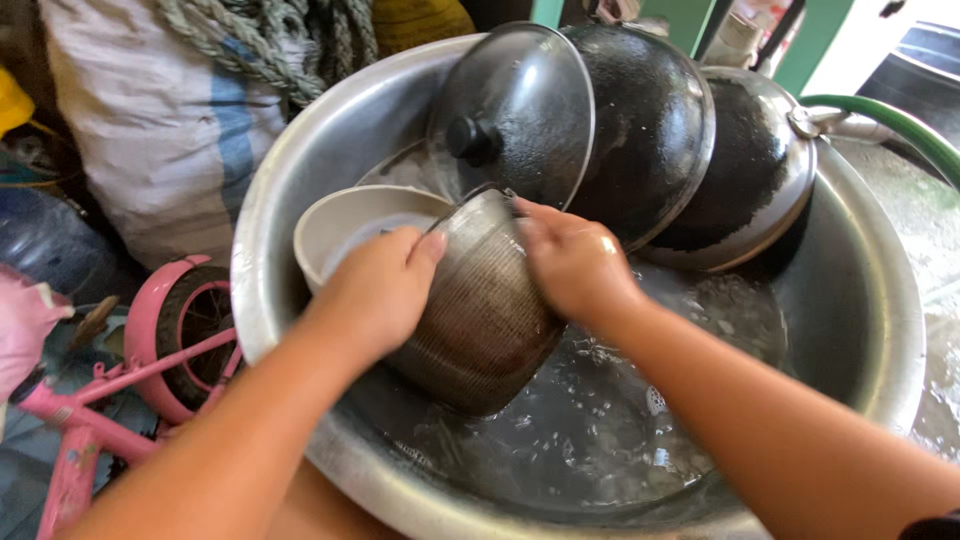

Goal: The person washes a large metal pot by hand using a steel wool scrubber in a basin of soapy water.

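Both hands are on a ribbed metal pot [480, 310], which lies tilted on its side at the middle of a large metal basin [880, 300], its lower edge at the soapy water [600, 420]. The left hand [375, 290] grips the pot's left flank, fingers together and curled over the rim. The right hand [575, 262] presses on the pot's upper right side, fingers close together and bent against the surface. A pale bowl [350, 225] sits just behind the left hand, touching the pot. A glass lid [515, 110] with a black knob leans against the basin's far wall, overlapping two blackened pans [650, 120]. A green hose [900, 125] runs along the basin's far right rim. A pink bicycle [130, 370] stands outside, left of the basin.
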